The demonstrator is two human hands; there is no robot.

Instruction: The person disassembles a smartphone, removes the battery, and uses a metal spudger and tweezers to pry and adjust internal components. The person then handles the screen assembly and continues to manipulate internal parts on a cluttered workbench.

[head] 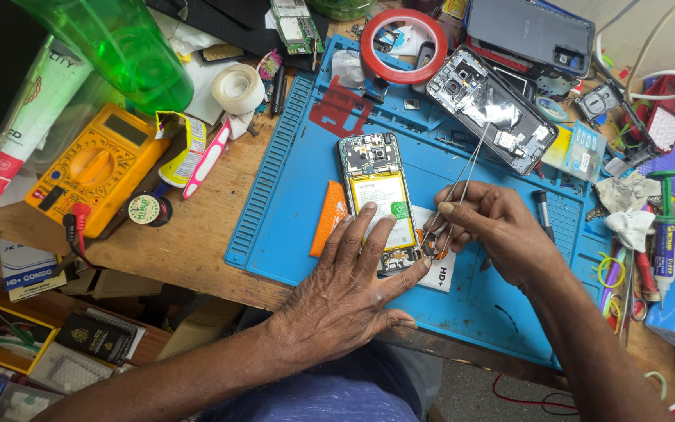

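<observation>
Head view: left hand (349,285) flat on opened phone (379,199); right fingers (451,212) pinch tweezers (462,184).

Worn wooden workbench (197,234), grey floor (470,391) below, bright even light.

Opened phone (380,199), back off, battery showing, flat on blue mat, thin metal tweezers (462,184) at its lower edge

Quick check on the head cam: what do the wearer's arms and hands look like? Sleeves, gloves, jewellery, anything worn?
Both arms are bare from hand to the frame edge: no sleeves in view. The left hand and right hand wear no gloves, and no rings, watch or bands show on fingers or wrists. Nails look short. Below the arms, blue clothing covers the lap.
</observation>
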